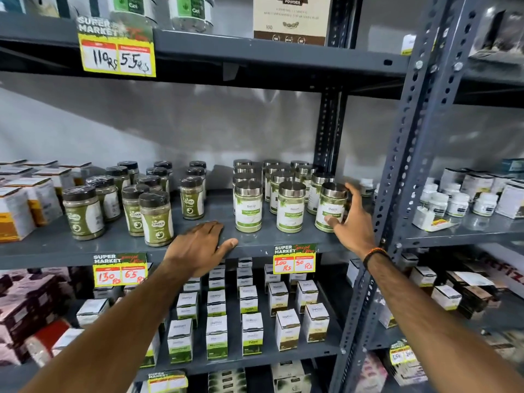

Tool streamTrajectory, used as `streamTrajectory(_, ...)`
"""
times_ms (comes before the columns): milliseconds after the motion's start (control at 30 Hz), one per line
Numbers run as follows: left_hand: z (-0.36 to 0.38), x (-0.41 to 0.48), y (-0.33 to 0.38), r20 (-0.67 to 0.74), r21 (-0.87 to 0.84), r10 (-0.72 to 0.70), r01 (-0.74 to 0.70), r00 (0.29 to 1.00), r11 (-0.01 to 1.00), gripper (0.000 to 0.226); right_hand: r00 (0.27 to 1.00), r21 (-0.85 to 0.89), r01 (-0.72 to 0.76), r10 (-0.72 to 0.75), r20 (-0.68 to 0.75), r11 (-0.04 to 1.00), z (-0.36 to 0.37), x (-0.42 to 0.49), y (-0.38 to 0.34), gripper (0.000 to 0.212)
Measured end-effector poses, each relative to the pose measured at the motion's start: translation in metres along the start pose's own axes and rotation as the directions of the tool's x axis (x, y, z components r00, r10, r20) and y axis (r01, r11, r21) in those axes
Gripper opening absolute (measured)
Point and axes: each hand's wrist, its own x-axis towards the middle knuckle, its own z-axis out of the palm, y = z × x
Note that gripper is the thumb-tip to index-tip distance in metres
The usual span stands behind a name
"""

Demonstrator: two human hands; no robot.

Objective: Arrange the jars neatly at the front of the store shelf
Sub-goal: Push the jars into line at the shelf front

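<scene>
While both arms reach up from below, the left hand lies flat, palm down, on the front lip of the shelf, fingers together and thumb stretched along the edge, holding nothing. To its right, the right hand wraps the right jar, thumb against the label low down and fingers curled round the far side near the lid; a band circles that wrist. This jar stands upright at the front right of the shelf, beside the post. Left of it stand the middle jar and the left jar, all three with steel lids, forming a front row with gaps between. Behind them more steel-lidded jars crowd in rows. Further left, dark-lidded jars stand in loose lines.
</scene>
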Motion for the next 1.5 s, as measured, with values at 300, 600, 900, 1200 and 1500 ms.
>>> streamTrajectory(300, 0.003, -0.003, 0.002, -0.035, 0.002, -0.018, 0.018, 0.999, 1.0, 0.077, 0.988, -0.114, -0.152, 0.151, -0.02, 0.982, 0.013, -0.011, 0.003, 0.096)
streamTrajectory(600, 0.005, -0.001, 0.001, -0.056, 0.028, -0.029, 0.03, 0.998, 0.999, 0.08, 0.974, -0.276, -0.213, 0.225, 0.013, 0.937, 0.021, 0.01, 0.019, 0.067)
streamTrajectory(900, 0.007, -0.001, 0.001, -0.079, 0.029, -0.015, 0.018, 0.997, 0.999, 0.082, 0.968, -0.213, -0.251, 0.249, -0.036, 0.944, 0.024, 0.005, 0.017, 0.056)
streamTrajectory(1200, 0.009, 0.001, 0.0, -0.072, 0.039, -0.027, 0.03, 0.997, 0.999, 0.084, 0.964, -0.161, -0.266, 0.259, -0.061, 0.95, 0.021, -0.001, 0.004, 0.051)
streamTrajectory(1500, 0.006, -0.003, 0.004, -0.071, 0.036, -0.018, 0.02, 0.997, 0.999, 0.082, 0.966, -0.122, -0.251, 0.241, -0.09, 0.96, 0.015, -0.012, -0.004, 0.069)
